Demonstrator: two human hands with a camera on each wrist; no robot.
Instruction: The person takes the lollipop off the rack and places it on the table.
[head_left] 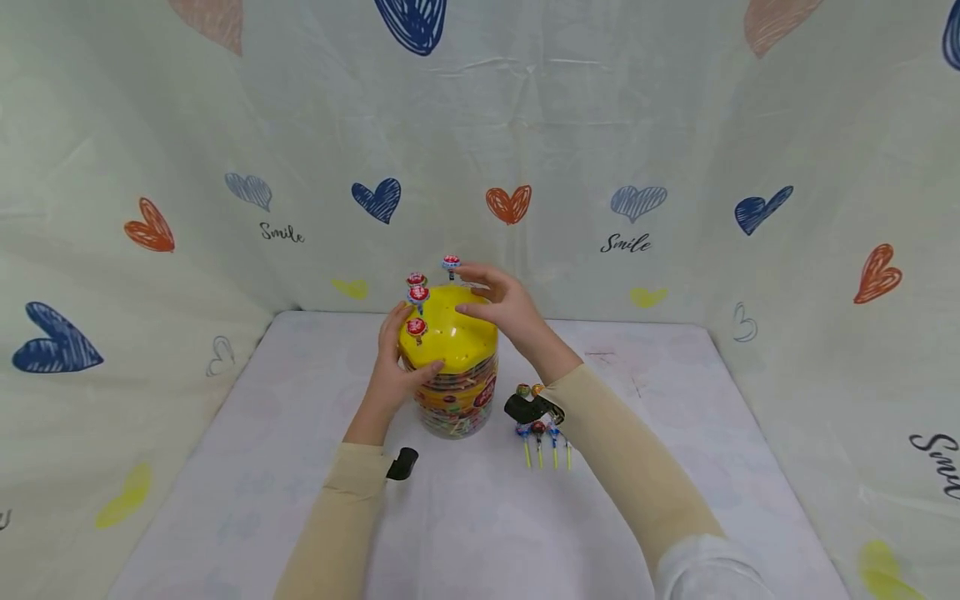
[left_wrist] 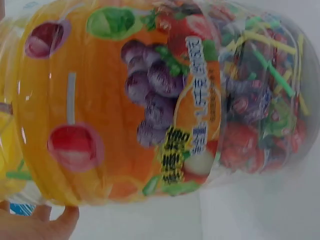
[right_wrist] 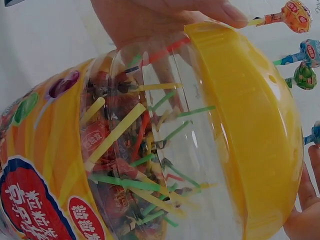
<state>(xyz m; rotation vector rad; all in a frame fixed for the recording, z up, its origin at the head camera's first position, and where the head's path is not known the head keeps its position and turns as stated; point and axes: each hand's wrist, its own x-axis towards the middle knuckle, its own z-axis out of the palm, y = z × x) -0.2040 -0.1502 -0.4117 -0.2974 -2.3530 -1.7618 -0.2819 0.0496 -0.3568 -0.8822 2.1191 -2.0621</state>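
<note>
A clear plastic jar [head_left: 459, 400] [left_wrist: 150, 115] [right_wrist: 140, 150] full of lollipops stands mid-table under a yellow lid [head_left: 453, 329] [right_wrist: 250, 125]. Several lollipops [head_left: 417, 327] [right_wrist: 306, 51] stand upright in holes along the lid's left and far rim. My left hand [head_left: 397, 360] [left_wrist: 35, 225] grips the jar's left side, thumb curled over the lid's front edge. My right hand [head_left: 501, 304] [right_wrist: 160, 15] lies spread on the lid's right side. Its thumb rests on the yellow top and one fingertip touches the stick of the farthest lollipop [head_left: 451, 263] [right_wrist: 295, 15].
Several loose lollipops [head_left: 542, 435] lie on the white table [head_left: 675, 433] just right of the jar, under my right forearm. Cloth walls with heart prints [head_left: 510, 204] close off the back and both sides.
</note>
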